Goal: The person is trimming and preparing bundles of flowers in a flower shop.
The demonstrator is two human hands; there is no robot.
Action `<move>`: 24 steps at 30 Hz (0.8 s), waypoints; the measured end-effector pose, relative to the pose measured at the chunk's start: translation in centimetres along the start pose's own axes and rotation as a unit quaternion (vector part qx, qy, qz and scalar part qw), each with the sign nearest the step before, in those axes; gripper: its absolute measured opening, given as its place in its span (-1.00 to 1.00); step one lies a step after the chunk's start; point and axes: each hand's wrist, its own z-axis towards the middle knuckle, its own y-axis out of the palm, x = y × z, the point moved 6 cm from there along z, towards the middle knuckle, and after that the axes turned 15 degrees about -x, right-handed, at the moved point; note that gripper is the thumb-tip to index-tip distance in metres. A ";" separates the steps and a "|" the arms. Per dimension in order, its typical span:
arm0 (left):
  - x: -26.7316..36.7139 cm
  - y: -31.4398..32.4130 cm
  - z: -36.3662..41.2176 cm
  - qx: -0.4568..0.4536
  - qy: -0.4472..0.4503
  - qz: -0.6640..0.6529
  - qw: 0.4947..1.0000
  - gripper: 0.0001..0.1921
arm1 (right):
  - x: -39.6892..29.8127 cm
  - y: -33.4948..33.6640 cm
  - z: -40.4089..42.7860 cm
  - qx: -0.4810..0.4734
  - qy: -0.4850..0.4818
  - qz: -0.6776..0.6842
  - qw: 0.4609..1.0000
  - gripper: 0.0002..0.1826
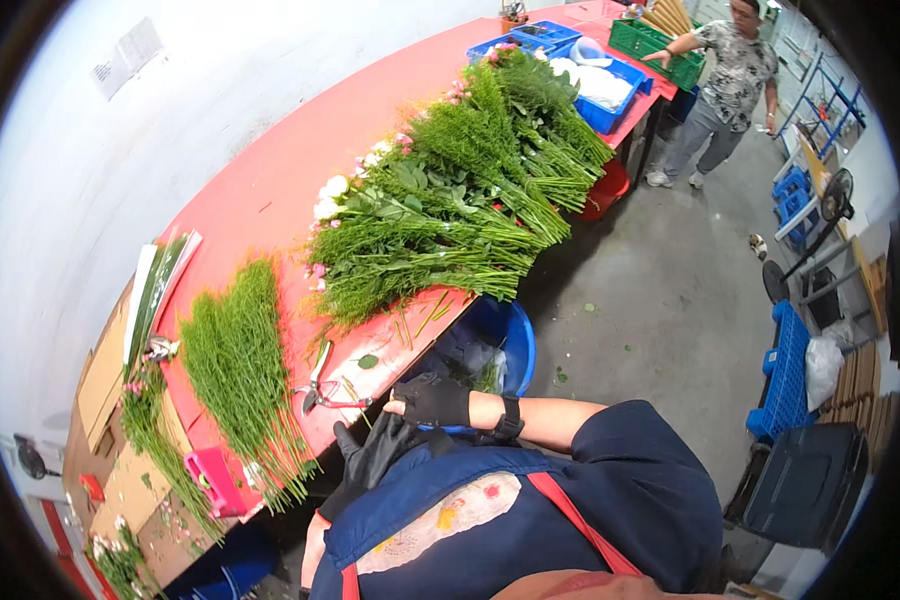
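My left hand (371,454), in a black glove, is low by the table's front edge, its thumb apart from the fingers. My right hand (429,400), in a black glove with bare fingertips, is closed on the left glove's finger end. Red-handled pruning shears (316,397) lie with jaws apart on the red table (300,165), just left of both hands. A bundle of feathery green stems (240,375) lies left of them. Overlapping bouquets of greenery (450,217) with white and pink flowers spread along the table, cut stems towards its front edge.
A blue bin (521,349) holding plastic and clippings stands under the table edge. A pink holder (214,484) is at the near-left corner. Blue crates (607,112) and a green crate (656,52) stand at the far end, where another person (731,90) touches the green one.
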 end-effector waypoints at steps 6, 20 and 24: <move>4.6 -0.6 -6.4 0.166 -0.010 0.235 0.958 -0.53 | -4.7 -2.9 0.9 0.044 -0.064 0.138 0.987 -0.50; 14.7 3.0 -8.1 0.347 0.144 0.654 0.656 -0.86 | -10.0 -0.8 2.2 -0.160 -0.109 0.608 0.770 -0.28; 14.6 1.6 -7.9 0.315 0.175 0.715 0.599 -0.87 | -9.1 -0.2 0.2 -0.146 -0.066 0.619 0.769 -0.26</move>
